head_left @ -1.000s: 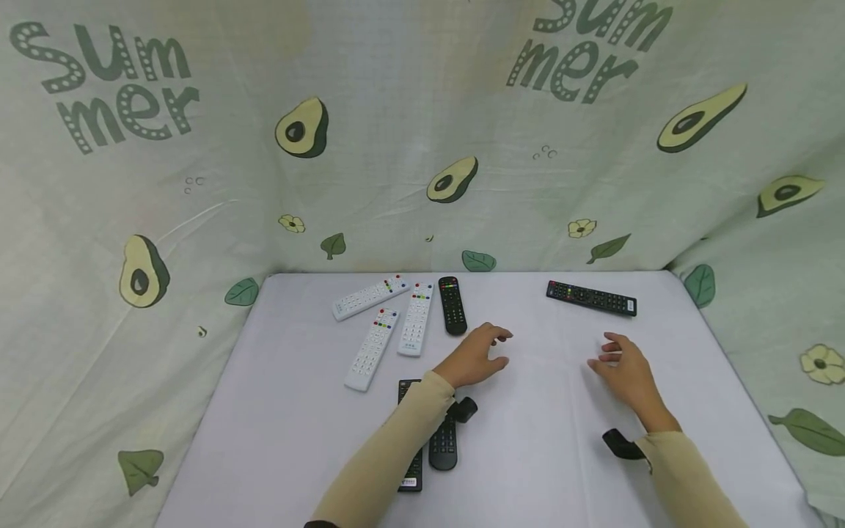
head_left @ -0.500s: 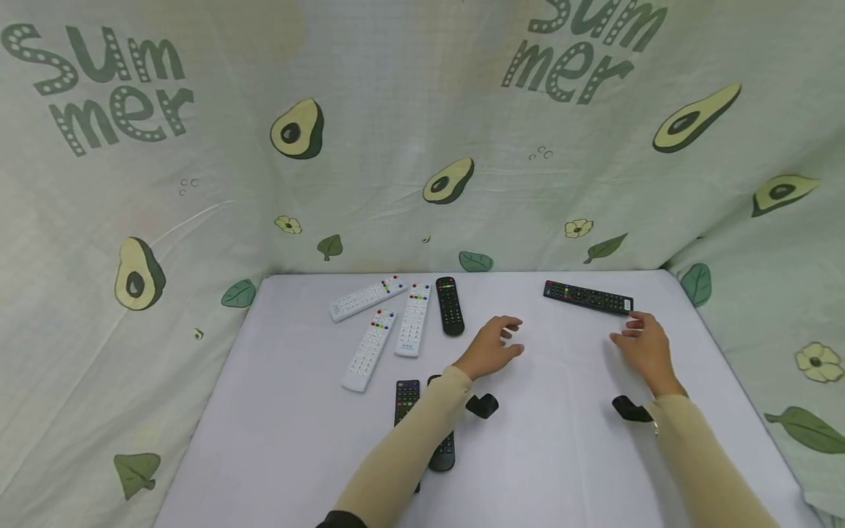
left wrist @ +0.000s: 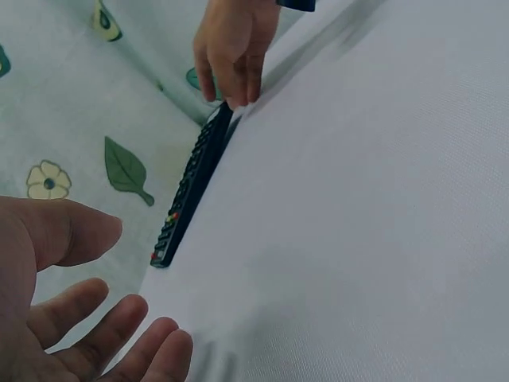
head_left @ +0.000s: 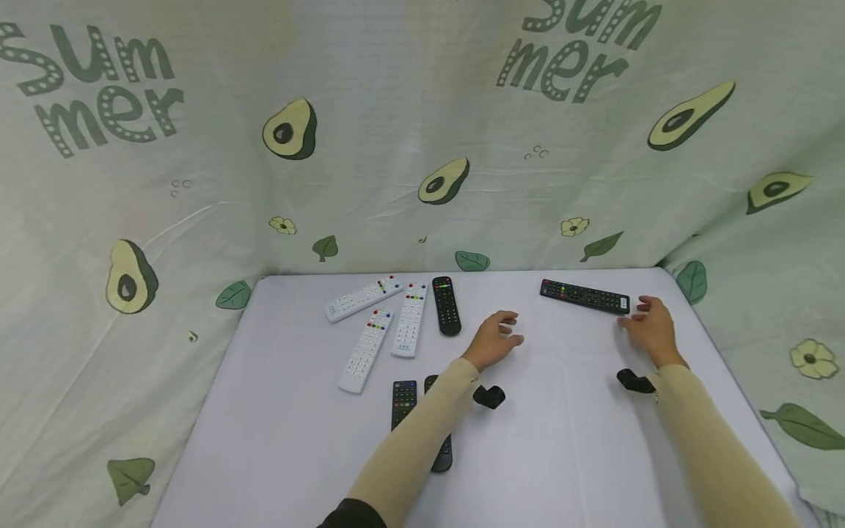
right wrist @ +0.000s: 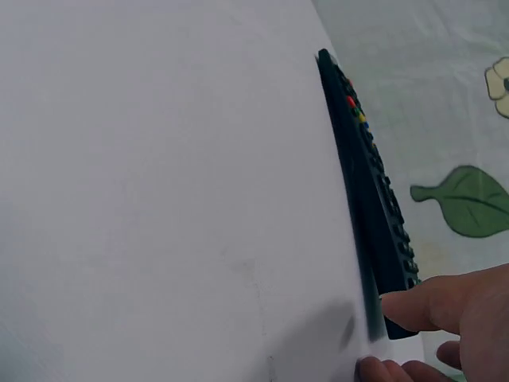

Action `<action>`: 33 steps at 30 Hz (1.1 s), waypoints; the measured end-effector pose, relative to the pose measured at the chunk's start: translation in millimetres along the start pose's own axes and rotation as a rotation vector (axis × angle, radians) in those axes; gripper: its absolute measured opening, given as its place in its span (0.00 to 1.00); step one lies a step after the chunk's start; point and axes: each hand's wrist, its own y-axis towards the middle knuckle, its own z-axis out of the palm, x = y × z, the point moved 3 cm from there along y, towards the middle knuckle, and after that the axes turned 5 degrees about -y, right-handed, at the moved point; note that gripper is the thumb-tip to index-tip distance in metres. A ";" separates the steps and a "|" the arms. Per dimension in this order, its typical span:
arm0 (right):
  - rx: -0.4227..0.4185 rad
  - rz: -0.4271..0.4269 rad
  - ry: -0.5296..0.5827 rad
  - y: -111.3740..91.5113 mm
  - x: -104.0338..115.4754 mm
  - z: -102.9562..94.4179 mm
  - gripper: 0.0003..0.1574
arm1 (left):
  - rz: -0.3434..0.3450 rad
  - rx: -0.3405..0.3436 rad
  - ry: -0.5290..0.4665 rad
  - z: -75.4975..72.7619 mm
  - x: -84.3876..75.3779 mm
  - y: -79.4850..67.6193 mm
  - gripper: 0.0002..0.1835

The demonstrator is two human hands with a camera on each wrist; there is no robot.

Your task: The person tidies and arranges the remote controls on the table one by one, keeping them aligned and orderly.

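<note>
A black remote control [head_left: 584, 295] with a few coloured buttons lies slanted near the far right of the table. My right hand [head_left: 653, 334] is at its right end, thumb and fingers apart on either side of that end. In the right wrist view the thumb [right wrist: 429, 305] overlaps the near end of the remote; whether it touches I cannot tell. My left hand [head_left: 490, 343] hovers over the middle of the table, fingers loosely bent and holding nothing. Seen from the left wrist, its fingers [left wrist: 119, 330] are spread in front of the remote's far end.
Several white remotes [head_left: 364, 352] lie at the back left, beside an upright black one [head_left: 446, 306]. Two more black remotes [head_left: 404, 400] are partly hidden under my left forearm. Printed cloth [head_left: 370, 205] hangs behind and beside the white-covered table [head_left: 277, 440].
My right hand has moved forward and to the right, up to the right end of the black remote. The left hand has shifted slightly forward and right. The remotes have stayed put.
</note>
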 end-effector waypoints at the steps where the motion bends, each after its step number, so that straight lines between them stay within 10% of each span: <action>1: 0.012 -0.004 -0.003 2.5 0.0 -0.6 0.47 | -0.006 -0.004 -0.001 0.9 0.3 1.4 0.26; 16: 0.158 -0.197 -0.138 27.3 -1.2 -4.3 0.46 | -0.077 -0.054 -0.058 12.3 3.3 20.7 0.27; 33: 0.210 -0.200 -0.161 23.3 -2.9 -9.4 0.38 | -0.102 -0.051 -0.108 25.2 7.8 43.6 0.31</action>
